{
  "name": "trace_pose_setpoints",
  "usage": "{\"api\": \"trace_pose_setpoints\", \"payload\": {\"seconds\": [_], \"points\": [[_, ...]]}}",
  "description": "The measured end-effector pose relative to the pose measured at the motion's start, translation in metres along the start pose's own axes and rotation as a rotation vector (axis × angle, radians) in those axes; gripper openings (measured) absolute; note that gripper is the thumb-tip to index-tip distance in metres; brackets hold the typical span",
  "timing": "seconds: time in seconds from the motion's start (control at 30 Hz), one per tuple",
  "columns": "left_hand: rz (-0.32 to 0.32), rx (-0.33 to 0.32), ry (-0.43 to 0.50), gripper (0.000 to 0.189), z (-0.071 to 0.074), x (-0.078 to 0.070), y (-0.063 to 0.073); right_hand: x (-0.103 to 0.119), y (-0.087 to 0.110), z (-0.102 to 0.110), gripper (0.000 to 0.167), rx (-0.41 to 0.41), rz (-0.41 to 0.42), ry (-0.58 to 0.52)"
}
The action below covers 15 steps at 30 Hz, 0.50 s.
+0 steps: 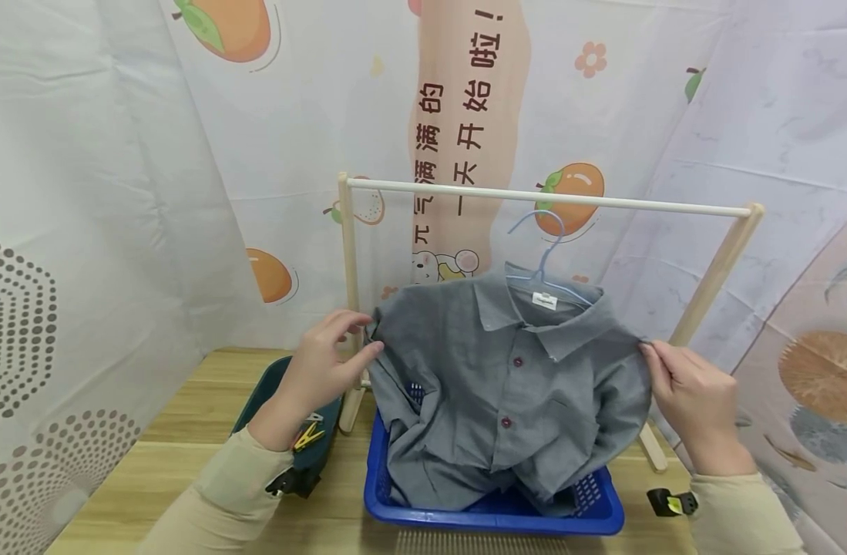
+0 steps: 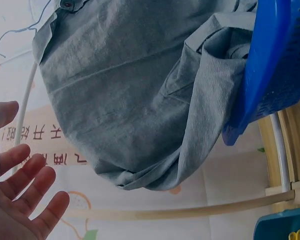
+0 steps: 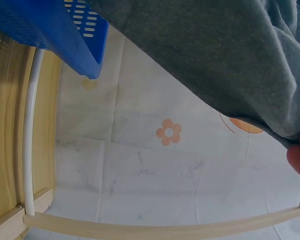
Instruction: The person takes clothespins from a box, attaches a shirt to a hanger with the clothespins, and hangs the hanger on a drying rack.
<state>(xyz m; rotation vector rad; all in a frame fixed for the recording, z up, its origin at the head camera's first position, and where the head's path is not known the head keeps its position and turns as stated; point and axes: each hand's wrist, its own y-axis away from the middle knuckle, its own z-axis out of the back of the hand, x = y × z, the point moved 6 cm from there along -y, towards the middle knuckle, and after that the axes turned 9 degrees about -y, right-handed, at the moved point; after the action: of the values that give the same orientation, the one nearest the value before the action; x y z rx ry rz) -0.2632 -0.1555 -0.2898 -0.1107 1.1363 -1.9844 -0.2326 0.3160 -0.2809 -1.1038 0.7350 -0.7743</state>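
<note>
A grey button-up shirt (image 1: 458,347) is spread upright above a blue basket (image 1: 492,520), its lower part lying inside. Within its collar sits a light blue hanger (image 1: 549,239), whose hook stands free below the rack's bar. My right hand (image 1: 697,397) pinches the shirt's shoulder on the right side. Beside the opposite shoulder is my left hand (image 1: 319,370), thumb and fingers apart. In the left wrist view that hand (image 2: 20,185) shows spread fingers, away from the cloth (image 2: 120,90).
A wooden rack with a white bar (image 1: 548,197) stands behind the basket. Left of it, a dark green bin (image 1: 267,393) holds clothespins, one of them a yellow clothespin (image 1: 308,436). The wooden table (image 1: 180,432) meets printed curtains at the back.
</note>
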Motion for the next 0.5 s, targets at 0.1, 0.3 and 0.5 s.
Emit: {"api": "trace_pose_setpoints", "payload": {"seconds": [0.1,0.3,0.5], "points": [[0.019,0.003,-0.017,0.038,0.004,0.003,0.001,0.002,-0.002,-0.003,0.044,-0.006,-0.006,-0.007],[0.034,-0.007,-0.046,0.038,0.011,0.011,0.005,0.008,-0.006,-0.009,0.041,-0.011,-0.009,-0.038],[0.045,-0.025,-0.045,0.038,0.018,0.022,0.011,0.011,-0.006,-0.016,0.040,-0.016,-0.008,-0.070]]}}
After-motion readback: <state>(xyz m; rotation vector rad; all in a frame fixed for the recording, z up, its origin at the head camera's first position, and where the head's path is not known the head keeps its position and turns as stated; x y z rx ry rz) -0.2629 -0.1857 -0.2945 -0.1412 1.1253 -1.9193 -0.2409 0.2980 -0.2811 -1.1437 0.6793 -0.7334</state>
